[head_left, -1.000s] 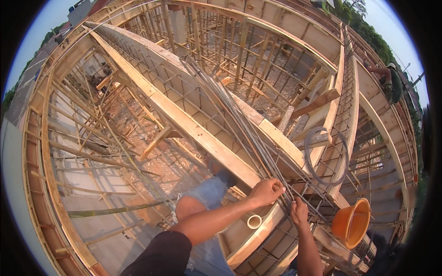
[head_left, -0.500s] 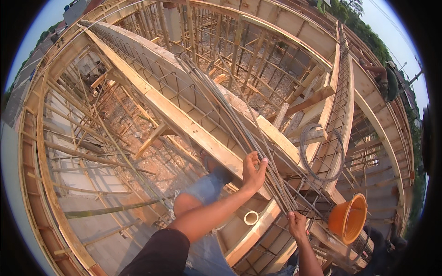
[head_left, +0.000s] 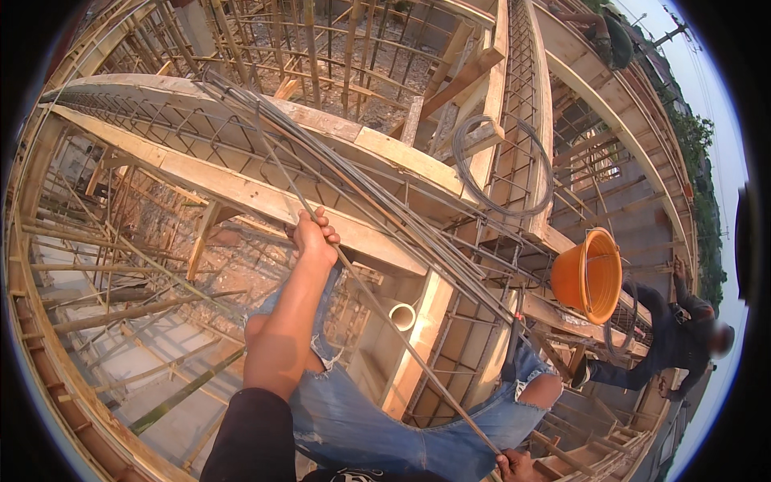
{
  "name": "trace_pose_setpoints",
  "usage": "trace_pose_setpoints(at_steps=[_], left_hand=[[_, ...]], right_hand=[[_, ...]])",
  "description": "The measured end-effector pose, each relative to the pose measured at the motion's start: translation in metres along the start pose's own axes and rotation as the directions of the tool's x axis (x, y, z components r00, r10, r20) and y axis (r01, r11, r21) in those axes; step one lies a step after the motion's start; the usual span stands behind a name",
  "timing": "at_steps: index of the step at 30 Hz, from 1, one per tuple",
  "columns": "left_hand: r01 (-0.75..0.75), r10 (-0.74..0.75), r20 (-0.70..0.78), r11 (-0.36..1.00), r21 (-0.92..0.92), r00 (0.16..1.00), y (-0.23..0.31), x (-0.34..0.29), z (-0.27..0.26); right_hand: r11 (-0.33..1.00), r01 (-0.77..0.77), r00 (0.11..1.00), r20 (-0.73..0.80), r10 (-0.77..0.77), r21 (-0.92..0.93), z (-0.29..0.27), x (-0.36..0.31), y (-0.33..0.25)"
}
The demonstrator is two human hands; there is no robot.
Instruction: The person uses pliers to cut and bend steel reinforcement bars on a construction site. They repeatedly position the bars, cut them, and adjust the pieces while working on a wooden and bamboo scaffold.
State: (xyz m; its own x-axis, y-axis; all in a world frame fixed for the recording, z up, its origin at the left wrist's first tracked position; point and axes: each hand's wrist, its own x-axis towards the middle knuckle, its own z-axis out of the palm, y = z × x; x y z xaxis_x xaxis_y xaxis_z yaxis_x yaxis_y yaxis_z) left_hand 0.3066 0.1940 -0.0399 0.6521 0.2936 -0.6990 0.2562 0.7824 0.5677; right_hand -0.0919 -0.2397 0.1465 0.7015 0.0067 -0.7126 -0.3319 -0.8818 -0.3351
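My left hand (head_left: 315, 237) is closed around a thin steel rod (head_left: 409, 349) that slants from the upper left down to the lower right. At the lower edge, my right hand (head_left: 514, 466) grips the same rod near its lower end. The rod crosses over my jeans-clad legs (head_left: 377, 410). Beyond it, a bundle of similar rods (head_left: 385, 205) lies along the timber beam formwork (head_left: 217, 181), over the rebar cage. A dark tool handle (head_left: 512, 349) stands by my right knee.
An orange bucket (head_left: 566, 277) sits to the right, below a coil of wire (head_left: 466, 173). A short pale pipe (head_left: 394, 317) rises beside a timber edge. A co-worker (head_left: 675, 337) is at the far right, another person (head_left: 614, 40) at the upper right. Bamboo props (head_left: 309, 52) stand far below.
One rod is now apart from the bundle, held in both hands. My left hand has moved left, my right hand down toward the lower edge. The view has swung to the right.
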Motion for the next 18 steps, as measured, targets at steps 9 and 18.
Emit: trace_pose_setpoints(at_steps=[9,18], left_hand=[[0.016,-0.017,-0.147,1.0,-0.008,0.989,-0.018,-0.019,0.025],[-0.098,0.09,-0.067,0.988,-0.123,0.994,0.001,-0.029,0.04]], right_hand=[[0.886,0.423,0.698,-0.557,-0.451,-0.187,-0.075,0.204,-0.115],[0.847,0.344,0.653,-0.544,-0.526,-0.406,-0.044,0.4,-0.179]])
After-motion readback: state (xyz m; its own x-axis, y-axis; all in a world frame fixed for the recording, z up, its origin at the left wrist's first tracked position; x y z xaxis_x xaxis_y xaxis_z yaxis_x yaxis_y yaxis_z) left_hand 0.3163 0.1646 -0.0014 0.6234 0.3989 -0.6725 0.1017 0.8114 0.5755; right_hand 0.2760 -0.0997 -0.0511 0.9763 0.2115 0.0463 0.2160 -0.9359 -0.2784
